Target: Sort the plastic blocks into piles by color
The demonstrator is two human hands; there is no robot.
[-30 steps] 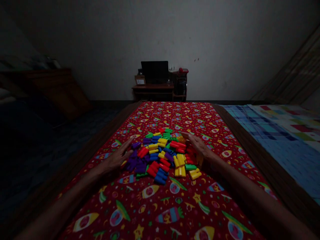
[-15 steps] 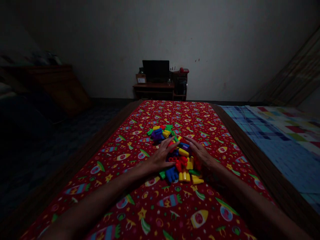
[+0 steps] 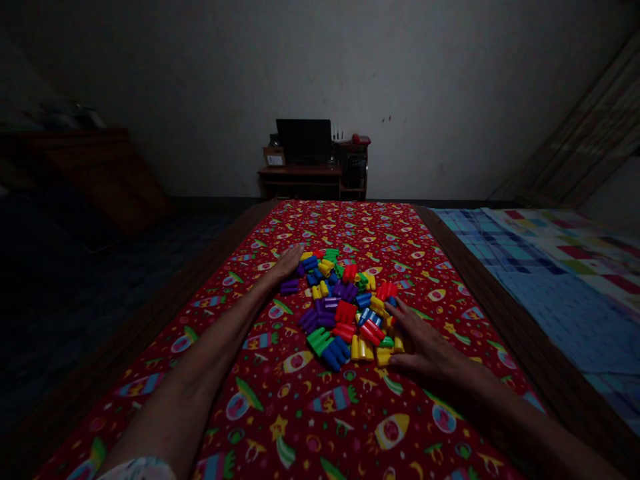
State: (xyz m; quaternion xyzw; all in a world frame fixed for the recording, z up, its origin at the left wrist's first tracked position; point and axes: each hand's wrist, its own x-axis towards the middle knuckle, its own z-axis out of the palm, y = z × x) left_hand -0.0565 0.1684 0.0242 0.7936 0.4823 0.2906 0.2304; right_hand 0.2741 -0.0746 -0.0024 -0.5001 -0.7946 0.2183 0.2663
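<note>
A heap of small plastic blocks (image 3: 345, 307) in red, yellow, blue, green and purple lies on a red cloth printed with rockets and stars (image 3: 350, 413). My left hand (image 3: 285, 263) reaches far out to the heap's upper left edge, fingers stretched flat against the blocks there. My right hand (image 3: 423, 343) lies flat at the heap's lower right, fingers spread and touching yellow and red blocks. Neither hand grips a block.
The cloth covers a long wooden-edged surface (image 3: 480, 280). A blue and multicoloured checked sheet (image 3: 560, 267) lies to the right. A dark desk with a monitor (image 3: 305, 143) stands at the far wall. The room is dim, and the left side is in shadow.
My left hand has moved from the heap's middle out to its far left edge. The right hand has slid back toward me to the lower right. The blocks have spread out.
</note>
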